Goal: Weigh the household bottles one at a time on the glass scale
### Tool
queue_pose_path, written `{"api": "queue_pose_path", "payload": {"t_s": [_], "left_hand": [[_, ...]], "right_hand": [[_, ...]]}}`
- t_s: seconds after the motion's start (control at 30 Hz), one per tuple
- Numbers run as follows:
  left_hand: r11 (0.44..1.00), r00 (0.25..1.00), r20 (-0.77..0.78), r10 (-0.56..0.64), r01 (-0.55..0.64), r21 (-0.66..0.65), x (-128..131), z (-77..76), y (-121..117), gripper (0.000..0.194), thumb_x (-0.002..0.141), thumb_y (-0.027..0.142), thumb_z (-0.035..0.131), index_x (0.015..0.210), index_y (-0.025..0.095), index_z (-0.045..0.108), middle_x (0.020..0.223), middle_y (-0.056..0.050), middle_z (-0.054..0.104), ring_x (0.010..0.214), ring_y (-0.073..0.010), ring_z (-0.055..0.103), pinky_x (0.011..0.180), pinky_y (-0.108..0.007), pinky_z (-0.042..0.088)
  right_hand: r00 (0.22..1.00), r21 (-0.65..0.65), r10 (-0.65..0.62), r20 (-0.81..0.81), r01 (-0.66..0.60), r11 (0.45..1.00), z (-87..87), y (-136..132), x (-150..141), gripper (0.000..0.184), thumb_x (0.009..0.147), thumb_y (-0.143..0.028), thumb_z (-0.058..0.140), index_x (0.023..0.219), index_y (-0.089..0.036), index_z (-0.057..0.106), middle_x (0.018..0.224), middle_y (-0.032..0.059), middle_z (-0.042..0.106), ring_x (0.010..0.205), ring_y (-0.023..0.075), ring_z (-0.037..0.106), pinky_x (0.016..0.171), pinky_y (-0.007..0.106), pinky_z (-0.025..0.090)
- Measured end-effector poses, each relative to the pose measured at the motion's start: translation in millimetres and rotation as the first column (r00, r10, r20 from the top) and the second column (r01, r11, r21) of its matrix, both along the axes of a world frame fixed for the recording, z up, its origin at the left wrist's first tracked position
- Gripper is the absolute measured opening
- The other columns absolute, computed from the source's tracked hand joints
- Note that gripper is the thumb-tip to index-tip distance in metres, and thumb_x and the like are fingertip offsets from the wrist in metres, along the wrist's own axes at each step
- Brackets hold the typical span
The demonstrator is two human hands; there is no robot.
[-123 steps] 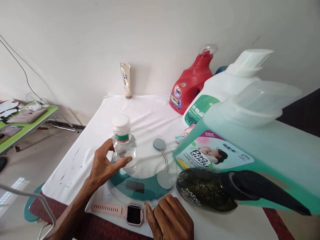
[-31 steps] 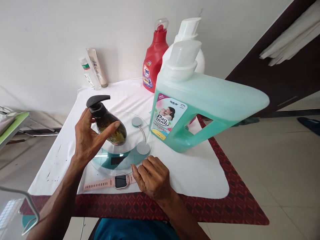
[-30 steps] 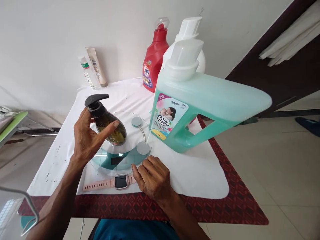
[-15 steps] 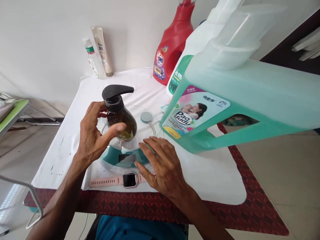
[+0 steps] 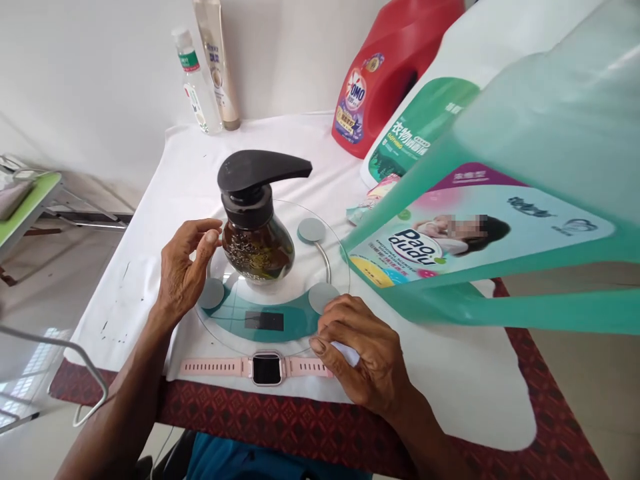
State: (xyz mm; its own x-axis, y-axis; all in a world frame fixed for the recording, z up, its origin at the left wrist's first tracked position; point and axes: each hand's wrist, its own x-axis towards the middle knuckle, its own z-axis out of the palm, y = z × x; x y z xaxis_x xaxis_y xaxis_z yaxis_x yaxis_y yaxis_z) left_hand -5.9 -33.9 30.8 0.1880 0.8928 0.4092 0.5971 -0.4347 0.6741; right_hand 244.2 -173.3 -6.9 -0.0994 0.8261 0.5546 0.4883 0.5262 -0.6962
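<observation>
A dark brown pump bottle (image 5: pixel 257 250) with a black pump head stands upright on a round glass scale (image 5: pixel 227 321). My left hand (image 5: pixel 187 263) is just left of the bottle, its fingers bent and its thumb raised; it does not hold the bottle. My right hand (image 5: pixel 365 353) is at the scale's front right edge, fingers curled and thumb apart from them, with nothing visible gripped. Whether its fingertips touch the glass I cannot tell. The scale's small display looks dark. Just in front of the scale lies a smartwatch (image 5: pixel 267 369) with a pink strap.
A large green detergent jug (image 5: pixel 450 310) looms close on the right. Behind it stand a white-and-green bottle (image 5: pixel 430 127) and a red detergent bottle (image 5: pixel 373 87). A clear bottle (image 5: pixel 200 100) and a beige tube (image 5: pixel 220 73) stand by the wall. White cloth (image 5: pixel 135 293) covers the table.
My left hand has drawn back leftward from around the pump bottle. My right hand has shifted right along the scale with its fingers more curled. The view has come closer.
</observation>
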Motion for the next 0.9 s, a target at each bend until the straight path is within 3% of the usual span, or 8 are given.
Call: {"api": "queue_pose_path", "payload": {"t_s": [0.13,0.3,0.5,0.67,0.8,0.9], "left_hand": [[0.999,0.999,-0.039,-0.032,0.032,-0.006,1.3,-4.8,0.7,0.034,0.103,0.051,0.053,0.108,0.025,0.073,0.104,-0.003,0.076,0.089,-0.019,0.069,0.082,-0.034,0.056],[0.997,0.995,-0.081,-0.06,0.063,0.037,1.5,-11.8,3.2,0.011,0.096,0.031,0.061,0.093,0.024,0.069,0.097,0.0,0.075,0.083,-0.0159,0.067,0.078,-0.029,0.055],[0.998,0.993,-0.098,-0.06,0.063,0.026,3.8,-10.9,3.5,0.006,0.093,0.025,0.062,0.093,0.024,0.068,0.093,0.0,0.074,0.082,-0.0166,0.067,0.077,-0.029,0.056],[0.999,0.995,-0.094,-0.045,0.047,0.022,2.3,-8.2,1.2,0.017,0.098,0.039,0.06,0.093,0.024,0.067,0.093,-0.002,0.073,0.085,-0.0192,0.067,0.08,-0.034,0.057],[0.996,0.997,0.009,-0.081,0.081,0.032,0.5,-4.2,-2.1,0.045,0.105,0.062,0.04,0.1,0.026,0.068,0.094,-0.004,0.071,0.09,-0.0227,0.069,0.082,-0.039,0.058],[0.99,0.991,0.028,-0.131,0.13,0.056,4.6,-1.8,-7.1,0.068,0.094,0.083,0.038,0.119,0.026,0.066,0.104,-0.007,0.071,0.101,-0.0273,0.069,0.086,-0.042,0.059]], "right_hand": [[1.0,-0.008,-0.025,-0.008,0.025,1.0,-3.1,1.6,1.1,0.032,0.097,-0.018,0.058,0.066,-0.021,0.05,0.065,0.0003,0.054,0.067,0.0154,0.051,0.068,0.037,0.041],[0.998,-0.018,-0.034,-0.044,0.033,0.999,-4.2,2.3,4.0,0.034,0.099,-0.017,0.057,0.066,-0.021,0.047,0.062,-0.0005,0.051,0.064,0.0145,0.048,0.066,0.036,0.04],[0.997,0.002,-0.068,-0.043,0.068,0.998,-3.1,3.0,5.6,0.034,0.095,-0.015,0.06,0.065,-0.02,0.047,0.06,-0.0017,0.049,0.061,0.0132,0.047,0.065,0.034,0.039],[0.993,0.057,-0.114,-0.029,0.116,0.992,-5.3,3.3,5.8,0.035,0.092,-0.01,0.065,0.065,-0.02,0.044,0.059,-0.0027,0.047,0.06,0.0118,0.047,0.063,0.032,0.036],[0.986,0.111,-0.167,-0.001,0.166,0.98,-5.4,1.8,5.9,0.037,0.09,-0.006,0.068,0.065,-0.02,0.043,0.058,-0.0028,0.048,0.06,0.0113,0.046,0.062,0.031,0.035],[0.977,0.142,-0.21,0.029,0.204,0.969,-4.2,0.7,6.5,0.037,0.089,-0.003,0.068,0.066,-0.019,0.044,0.059,-0.0024,0.05,0.06,0.0106,0.045,0.062,0.031,0.034]]}}
